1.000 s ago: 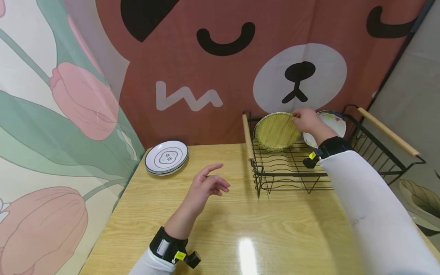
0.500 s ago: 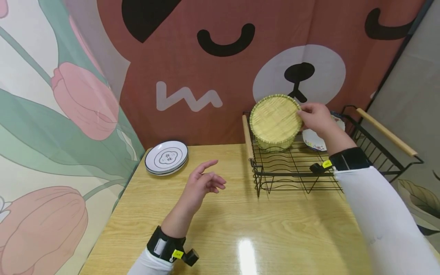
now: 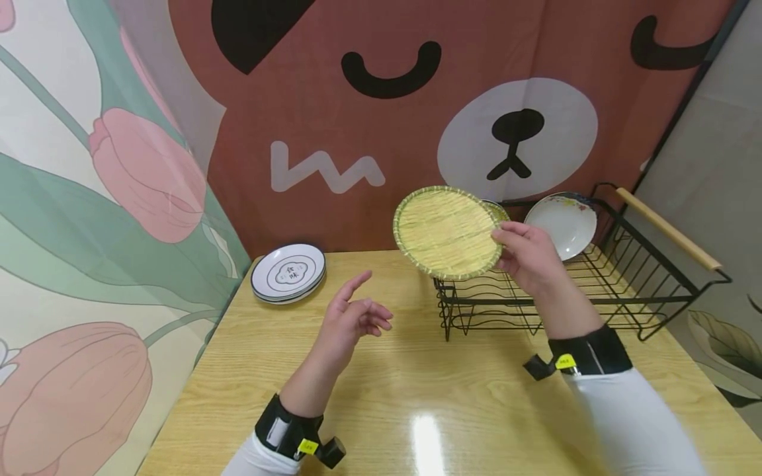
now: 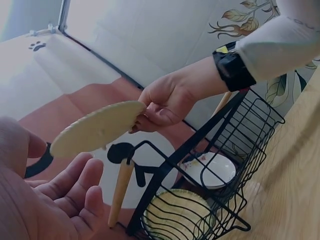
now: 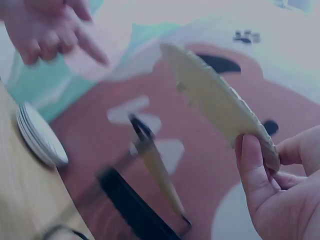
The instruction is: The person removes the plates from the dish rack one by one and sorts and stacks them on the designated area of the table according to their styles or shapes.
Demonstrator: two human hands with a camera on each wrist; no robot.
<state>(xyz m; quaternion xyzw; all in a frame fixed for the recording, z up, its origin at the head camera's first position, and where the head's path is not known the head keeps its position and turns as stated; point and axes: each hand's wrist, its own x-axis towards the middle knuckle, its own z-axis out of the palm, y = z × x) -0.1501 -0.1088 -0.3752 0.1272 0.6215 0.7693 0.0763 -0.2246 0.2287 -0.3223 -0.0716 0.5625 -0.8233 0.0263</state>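
Observation:
A thin round yellow plate (image 3: 446,231) with a woven straw look is pinched at its right edge by my right hand (image 3: 532,258). It is held in the air over the left end of the black wire dish rack (image 3: 512,302). Seen in the right wrist view, the thumb (image 5: 251,160) lies on one face and the fingers behind the other. My left hand (image 3: 351,324) hovers over the table left of the rack, fingers loosely bent, holding nothing. Behind the held plate, another yellow plate (image 3: 499,211) stands in the rack, mostly hidden.
A white plate with a flowered rim (image 3: 564,228) leans upright at the rack's back right. The rack has wooden handles (image 3: 667,228) at its ends. Several white plates with dark rims (image 3: 288,272) are stacked at the table's back left. A bear-print cloth (image 3: 327,218) hangs behind.
My right hand has lifted the yellow plate up out of the rack, then brought it left and toward me, tilting it flatter. The left hand has barely moved.

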